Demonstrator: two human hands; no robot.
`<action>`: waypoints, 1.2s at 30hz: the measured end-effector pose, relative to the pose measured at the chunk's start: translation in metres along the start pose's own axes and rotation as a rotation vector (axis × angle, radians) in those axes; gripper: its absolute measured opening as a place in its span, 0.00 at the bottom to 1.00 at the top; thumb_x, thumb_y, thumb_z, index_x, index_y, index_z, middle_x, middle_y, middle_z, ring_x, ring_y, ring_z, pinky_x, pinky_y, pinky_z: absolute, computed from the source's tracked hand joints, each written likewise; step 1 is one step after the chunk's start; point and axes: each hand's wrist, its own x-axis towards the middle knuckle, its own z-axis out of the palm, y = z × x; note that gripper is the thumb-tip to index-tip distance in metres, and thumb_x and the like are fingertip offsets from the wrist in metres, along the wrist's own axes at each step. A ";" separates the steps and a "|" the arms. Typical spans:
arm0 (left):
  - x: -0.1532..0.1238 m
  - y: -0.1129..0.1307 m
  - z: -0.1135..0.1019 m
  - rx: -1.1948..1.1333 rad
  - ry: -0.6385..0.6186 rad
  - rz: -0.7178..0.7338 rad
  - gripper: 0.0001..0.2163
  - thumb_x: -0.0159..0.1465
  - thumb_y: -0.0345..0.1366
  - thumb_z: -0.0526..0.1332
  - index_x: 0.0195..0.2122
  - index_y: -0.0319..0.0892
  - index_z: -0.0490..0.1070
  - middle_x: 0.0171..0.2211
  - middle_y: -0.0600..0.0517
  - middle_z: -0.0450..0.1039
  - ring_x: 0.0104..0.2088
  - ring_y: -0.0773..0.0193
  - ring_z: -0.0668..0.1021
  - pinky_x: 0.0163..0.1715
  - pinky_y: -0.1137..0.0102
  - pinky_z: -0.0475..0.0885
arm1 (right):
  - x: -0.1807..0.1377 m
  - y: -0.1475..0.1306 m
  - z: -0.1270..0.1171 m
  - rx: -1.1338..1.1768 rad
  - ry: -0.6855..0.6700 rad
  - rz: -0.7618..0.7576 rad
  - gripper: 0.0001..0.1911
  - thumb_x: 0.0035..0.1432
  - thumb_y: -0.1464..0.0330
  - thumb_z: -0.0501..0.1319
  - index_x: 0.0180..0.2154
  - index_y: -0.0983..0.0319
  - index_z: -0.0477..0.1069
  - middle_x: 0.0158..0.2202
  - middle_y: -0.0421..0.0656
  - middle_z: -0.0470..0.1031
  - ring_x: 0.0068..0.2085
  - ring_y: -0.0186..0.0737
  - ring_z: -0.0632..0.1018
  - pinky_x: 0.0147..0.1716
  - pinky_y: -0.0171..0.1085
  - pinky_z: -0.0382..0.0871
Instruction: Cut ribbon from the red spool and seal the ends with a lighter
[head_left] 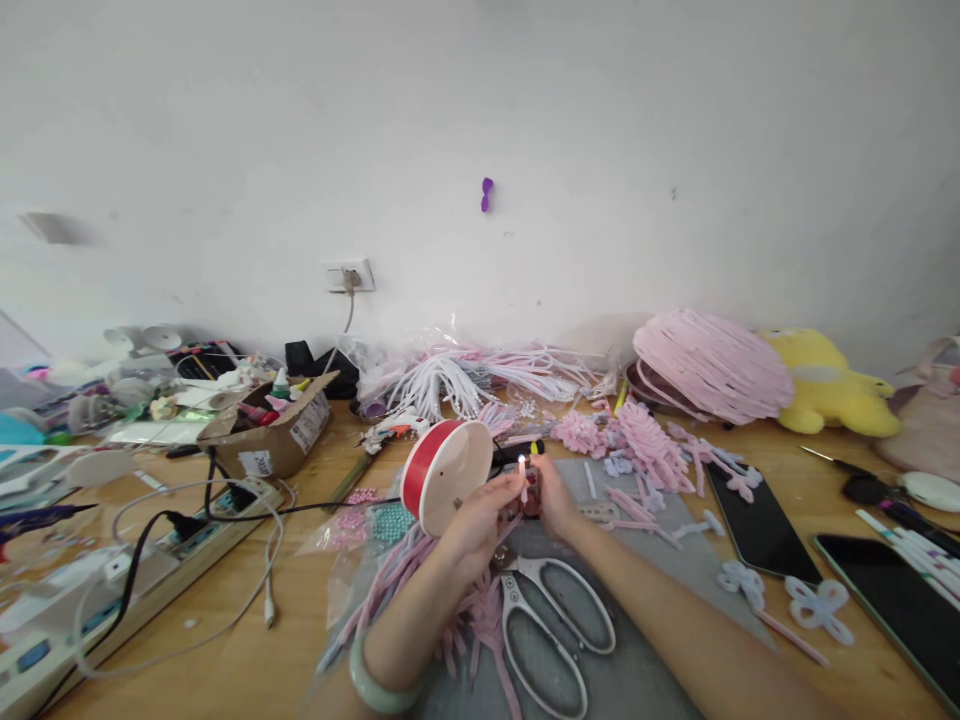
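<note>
Flame: Where the two hands meet just below mid-frame, a small bright flame [522, 461] stands upright between left fingertips and right hand.
Lighter: the lighter [532, 496] lies within the grip, left of the right palm, its long axis roughly vertical.
Right hand: fingers wrapped around the lighter, at right of centre [556, 498].
Left hand: thumb and fingers pinched narrow beside the flame [474, 520]; the view is too soft to tell what, if anything, sits in the pinch.
Red ribbon spool: just left of the flame [448, 478], pale flat face turned right, nearer the left hand.
Scissors: below the hands, handle loops toward the bottom edge [517, 580].
Grey mat: surface shows between right forearm and black phone [763, 525], its edge [694, 575] stopping short of the phone.
</note>
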 end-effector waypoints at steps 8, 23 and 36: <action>-0.005 0.005 0.002 0.079 -0.003 0.032 0.14 0.46 0.46 0.64 0.21 0.40 0.67 0.21 0.56 0.64 0.24 0.70 0.66 0.27 0.74 0.58 | 0.000 -0.006 -0.004 -0.047 -0.152 -0.038 0.27 0.46 0.46 0.48 0.15 0.62 0.59 0.08 0.35 0.53 0.11 0.26 0.53 0.11 0.28 0.40; -0.063 0.048 -0.012 1.967 -0.100 -0.016 0.12 0.49 0.25 0.51 0.25 0.38 0.74 0.26 0.42 0.75 0.29 0.54 0.76 0.27 0.66 0.66 | -0.006 -0.096 -0.063 -1.449 -0.397 -0.010 0.10 0.31 0.66 0.67 0.15 0.64 0.68 0.12 0.33 0.62 0.16 0.28 0.61 0.17 0.31 0.49; -0.067 0.045 -0.004 1.935 -0.081 0.037 0.09 0.53 0.27 0.54 0.31 0.36 0.74 0.31 0.38 0.76 0.34 0.48 0.77 0.30 0.64 0.67 | 0.004 -0.073 -0.067 -1.554 -0.428 0.183 0.04 0.30 0.73 0.63 0.15 0.65 0.68 0.14 0.37 0.67 0.17 0.30 0.66 0.17 0.30 0.54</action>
